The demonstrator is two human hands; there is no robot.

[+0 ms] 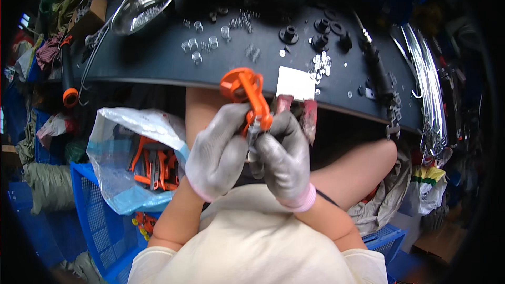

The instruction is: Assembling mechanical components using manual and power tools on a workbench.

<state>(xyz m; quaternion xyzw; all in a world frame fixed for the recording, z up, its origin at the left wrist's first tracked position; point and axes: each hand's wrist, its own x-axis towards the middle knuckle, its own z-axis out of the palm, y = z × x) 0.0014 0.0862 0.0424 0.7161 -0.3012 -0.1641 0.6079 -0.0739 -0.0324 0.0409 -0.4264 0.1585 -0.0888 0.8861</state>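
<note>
Risk first: the orange-handled scissors (251, 100) are held up over the lap, off the table (158, 58), with nothing under them but the person's legs. The grip sits low, at the pivot and the metal blade end, so a slip there would likely drop the tool into the lap or nick a glove. The small part worked on between the fingertips is hidden; if it is loose, it could fall between the knees and be lost.

Left hand (218, 152), in a grey glove, is closed around the scissors just below the handle loops, fingers curled and pinching. Right hand (284, 160), also gloved grey, is pressed against the left from the other side, fingers clamped on the lower metal end. The handle loops stick up and away above both hands, near the table's front edge, just beside a white card (295, 83).

To the person's left, well apart from the hands, an open plastic bag (121, 142) in a blue crate (94, 221) holds more orange-handled scissors.
</note>
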